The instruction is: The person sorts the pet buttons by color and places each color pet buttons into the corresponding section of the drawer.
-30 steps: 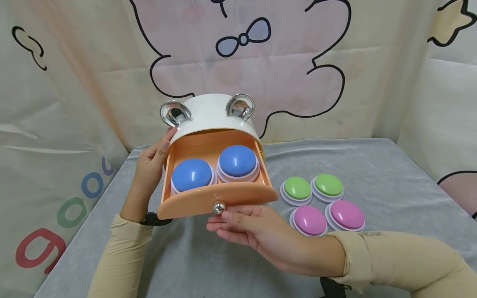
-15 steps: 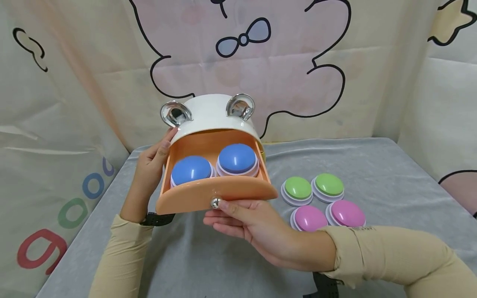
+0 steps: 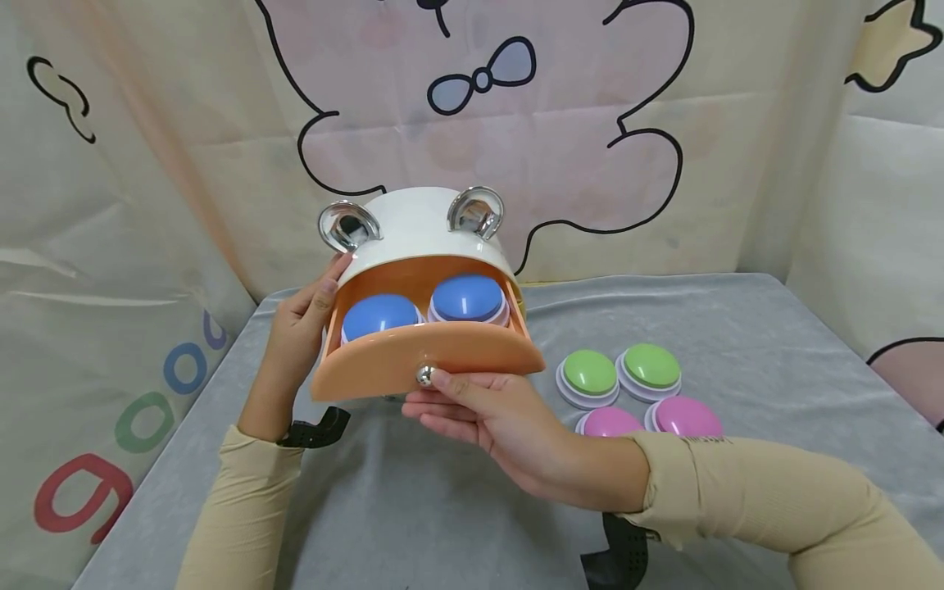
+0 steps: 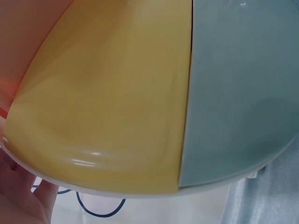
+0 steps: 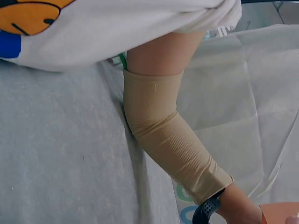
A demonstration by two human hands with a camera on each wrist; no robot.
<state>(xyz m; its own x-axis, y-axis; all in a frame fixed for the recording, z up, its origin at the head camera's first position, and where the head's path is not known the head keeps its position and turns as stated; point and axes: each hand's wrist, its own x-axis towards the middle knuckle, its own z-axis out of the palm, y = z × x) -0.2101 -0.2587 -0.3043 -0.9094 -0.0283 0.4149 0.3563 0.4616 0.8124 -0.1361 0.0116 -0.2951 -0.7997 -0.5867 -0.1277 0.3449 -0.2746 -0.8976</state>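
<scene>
I have the left hand (image 3: 295,324) gripping the glossy white, silver-eared case (image 3: 420,221). My right hand (image 3: 501,430) pinches the round silver knob (image 3: 424,376) of its orange drawer (image 3: 369,365).

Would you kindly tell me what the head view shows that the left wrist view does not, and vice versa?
Only the head view shows the right hand at the silver knob, two blue-domed pieces in the orange drawer, green-domed pieces and pink-domed pieces on the gray cloth, and silver ears on the box.

Only the left wrist view shows a pale blue-green panel, meeting the yellow panel along a seam.

Both show the left hand, gray cloth, patterned backdrop, some orange, and yellow on the box (a sliver, head view).
</scene>
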